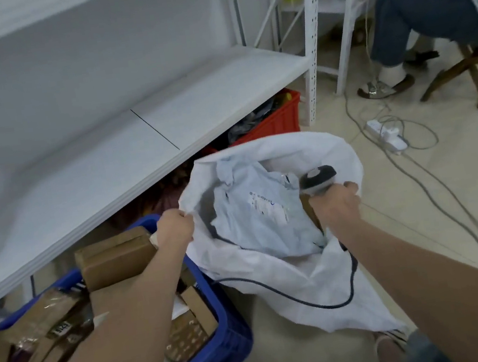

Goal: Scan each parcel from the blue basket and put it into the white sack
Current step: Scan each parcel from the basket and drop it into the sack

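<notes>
On the floor (421,216) below the shelf's (162,124) front edge, the sack (293,290) lies open with a parcel (261,220) inside, the basket (232,335) of boxes (113,256) beside it. At the sack's rim the left hand (175,228) pinches the cloth; the right hand (338,205) grips the scanner (318,177).

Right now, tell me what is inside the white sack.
Inside the white sack lies a pale grey mailing bag with a printed label; the edge of a brown box shows beside it. The bag covers anything underneath.
</notes>
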`<state>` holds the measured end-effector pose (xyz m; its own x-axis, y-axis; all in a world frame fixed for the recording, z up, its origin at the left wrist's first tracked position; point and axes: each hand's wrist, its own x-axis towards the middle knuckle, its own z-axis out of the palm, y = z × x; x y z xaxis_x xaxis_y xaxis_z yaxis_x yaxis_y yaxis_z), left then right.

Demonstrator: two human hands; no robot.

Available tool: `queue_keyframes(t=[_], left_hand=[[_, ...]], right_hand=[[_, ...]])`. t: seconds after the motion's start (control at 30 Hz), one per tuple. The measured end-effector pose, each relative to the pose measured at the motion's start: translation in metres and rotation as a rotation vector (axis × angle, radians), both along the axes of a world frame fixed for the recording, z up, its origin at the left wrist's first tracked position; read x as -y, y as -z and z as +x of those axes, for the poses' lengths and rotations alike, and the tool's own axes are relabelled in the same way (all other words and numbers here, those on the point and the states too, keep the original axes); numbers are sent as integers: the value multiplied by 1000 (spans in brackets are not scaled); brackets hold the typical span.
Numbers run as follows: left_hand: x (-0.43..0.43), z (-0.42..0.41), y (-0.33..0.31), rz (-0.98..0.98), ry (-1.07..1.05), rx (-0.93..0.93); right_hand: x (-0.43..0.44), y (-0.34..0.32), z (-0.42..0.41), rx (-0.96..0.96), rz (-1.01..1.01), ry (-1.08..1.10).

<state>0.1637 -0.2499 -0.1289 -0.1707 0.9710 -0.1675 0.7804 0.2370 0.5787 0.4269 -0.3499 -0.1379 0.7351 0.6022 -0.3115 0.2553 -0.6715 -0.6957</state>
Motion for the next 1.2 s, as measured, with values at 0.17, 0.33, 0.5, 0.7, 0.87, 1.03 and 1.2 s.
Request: queue_keyframes(t=[0.17, 0.33, 0.5, 0.7, 0.87, 1.03, 1.2], left_hand=[[7, 3, 24, -101, -11, -6], [3, 3, 44, -115, 31, 66], [-18, -11, 45, 10, -66, 493], [-28, -27, 67, -194, 155, -8], [-17, -10, 77, -173, 79, -21], [-2, -17, 83, -357, -88, 112], [-10, 4, 51, 1, -72, 205]], right_hand=[[-10, -5, -36, -184, 172, -237], [-38, 13, -94, -366, 97, -603], [-65, 72, -105, -403, -130, -566], [-70, 109, -100, -337, -229, -503], [-61, 100, -79, -459, -161, -331], [-43, 87, -61, -478, -112, -211], [-37, 74, -68, -381, -188, -279]])
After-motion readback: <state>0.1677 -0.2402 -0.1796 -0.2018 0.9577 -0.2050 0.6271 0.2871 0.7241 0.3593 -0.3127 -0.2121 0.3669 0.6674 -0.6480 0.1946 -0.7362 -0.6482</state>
